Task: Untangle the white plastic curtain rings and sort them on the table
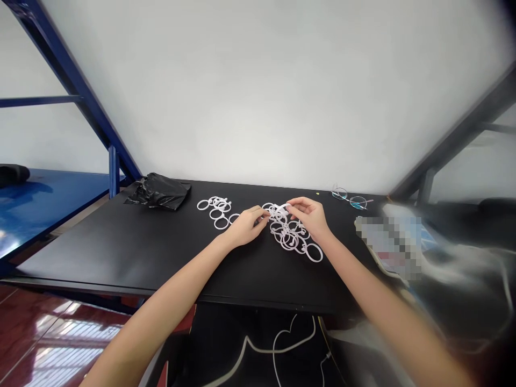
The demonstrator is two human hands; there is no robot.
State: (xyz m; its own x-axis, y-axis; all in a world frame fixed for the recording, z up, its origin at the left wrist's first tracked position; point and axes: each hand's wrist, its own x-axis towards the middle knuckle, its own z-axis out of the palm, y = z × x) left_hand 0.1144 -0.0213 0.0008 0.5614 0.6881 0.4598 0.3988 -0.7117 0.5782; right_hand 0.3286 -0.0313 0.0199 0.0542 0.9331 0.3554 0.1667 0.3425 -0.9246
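I get soft, even light on the wall (258,97), with bright glare on the floor (60,344) and the blue table (72,185). The white rings (290,240) come through fairly sharp; the right of my view smears, and mosaic squares mask one patch there.

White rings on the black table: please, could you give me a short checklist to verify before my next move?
1. Left hand at the larger ring pile: ok.
2. Right hand at the same pile: ok.
3. Firm hold on one ring: cannot tell; fingers and rings overlap.
4. Pile untangled: not ok, rings lie across each other.
5. Eyeglasses apart from both hands: ok.
6. Black bag apart from the rings: ok.
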